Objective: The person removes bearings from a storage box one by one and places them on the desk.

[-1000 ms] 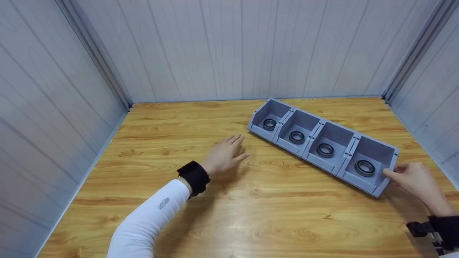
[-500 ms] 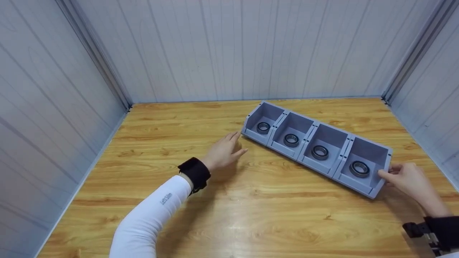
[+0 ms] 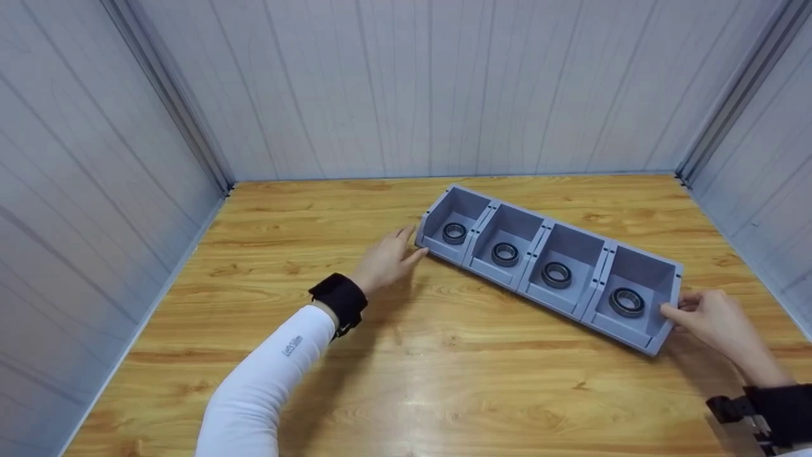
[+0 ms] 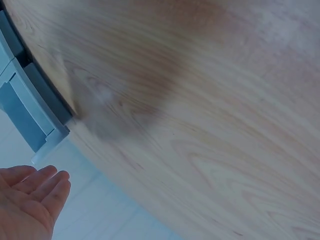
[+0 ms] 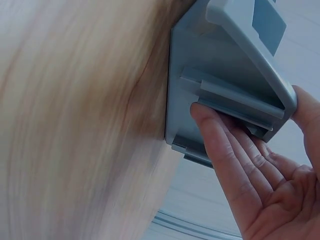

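Head view, grey tray [image 3: 574, 246]: a row of four joined compartments on the counter [image 3: 406, 387], right of the middle and short of the rear wall [image 3: 431, 89], with one of the ring bearings [image 3: 556, 275] lying in each.
Head view, left hand [image 3: 384, 259]: at the tray's far-left end, thumb spread from the fingers by the front corner; contact cannot be told for certain.
Head view, right hand [image 3: 713, 320]: pinches the opposite end wall, thumb on its inner side.
Head view, good handling: even control from both hands seems best; force from the right alone would probably swing the row round. Slow, level movement should spare the bearings from sliding.
Head view, long axis: diagonal, left end farther from the person, right end nearer.
Head view, compartment fronts: the low lips face the person and somewhat left; the tall backs face the rear wall and somewhat right.
Left wrist view, left fingers: relaxed, close together, gripping nothing; the tray's end is just beside them. Flat pressure there would likely steady it.
Right wrist view, right fingers: against the outer end face, below a rib [image 5: 240, 102], thumb at the opposite side of the wall.
Right wrist view, tray base: along the counter without a clear gap, so sliding looks safer than tilting.
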The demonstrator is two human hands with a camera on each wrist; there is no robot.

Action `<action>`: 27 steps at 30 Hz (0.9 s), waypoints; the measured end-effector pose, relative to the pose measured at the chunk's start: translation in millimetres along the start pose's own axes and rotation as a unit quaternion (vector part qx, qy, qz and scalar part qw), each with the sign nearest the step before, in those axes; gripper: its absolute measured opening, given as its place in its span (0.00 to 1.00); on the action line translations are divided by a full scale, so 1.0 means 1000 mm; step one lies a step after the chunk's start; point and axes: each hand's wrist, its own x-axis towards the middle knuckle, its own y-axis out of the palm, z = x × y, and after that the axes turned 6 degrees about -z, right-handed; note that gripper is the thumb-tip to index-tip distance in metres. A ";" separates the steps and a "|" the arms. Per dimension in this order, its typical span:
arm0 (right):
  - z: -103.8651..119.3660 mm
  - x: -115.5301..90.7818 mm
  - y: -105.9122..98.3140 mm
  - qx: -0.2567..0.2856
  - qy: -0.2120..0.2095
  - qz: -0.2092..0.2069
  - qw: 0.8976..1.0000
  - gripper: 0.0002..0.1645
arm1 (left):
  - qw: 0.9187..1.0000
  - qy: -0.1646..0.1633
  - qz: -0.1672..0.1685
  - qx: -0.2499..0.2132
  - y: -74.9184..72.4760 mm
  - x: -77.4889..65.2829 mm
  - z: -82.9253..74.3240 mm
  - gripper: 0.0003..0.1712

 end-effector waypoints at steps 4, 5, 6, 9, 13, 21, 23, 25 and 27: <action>0.000 -0.001 0.000 0.000 -0.009 0.004 1.000 0.28 | 1.000 -0.011 -0.012 -0.004 -0.001 0.003 0.002 0.39; 0.000 -0.001 0.001 -0.003 -0.012 0.002 1.000 0.27 | 1.000 -0.015 -0.014 -0.006 -0.001 0.003 0.002 0.38; 0.000 -0.001 0.001 -0.002 -0.015 0.000 1.000 0.27 | 1.000 -0.021 -0.017 -0.007 -0.002 0.004 0.002 0.37; 0.002 -0.001 0.002 -0.005 -0.023 -0.006 1.000 0.26 | 0.999 -0.033 -0.025 -0.004 -0.003 0.005 0.003 0.36; 0.003 0.003 -0.005 -0.012 -0.030 0.000 0.999 0.25 | 0.998 -0.052 -0.030 0.001 -0.008 0.009 -0.003 0.34; 0.008 0.002 -0.003 -0.019 -0.036 0.001 0.999 0.24 | 0.997 -0.061 -0.056 -0.003 -0.009 0.010 0.000 0.30; 0.009 0.002 -0.003 -0.017 -0.039 0.002 0.999 0.24 | 0.996 -0.060 -0.064 -0.005 -0.009 0.010 0.002 0.29; 0.010 0.001 -0.002 -0.013 -0.043 0.003 0.999 0.24 | 0.996 -0.060 -0.068 -0.009 -0.009 0.010 0.003 0.29; 0.011 0.001 -0.001 -0.010 -0.048 0.005 0.999 0.24 | 0.996 -0.063 -0.069 -0.014 -0.010 0.010 0.003 0.27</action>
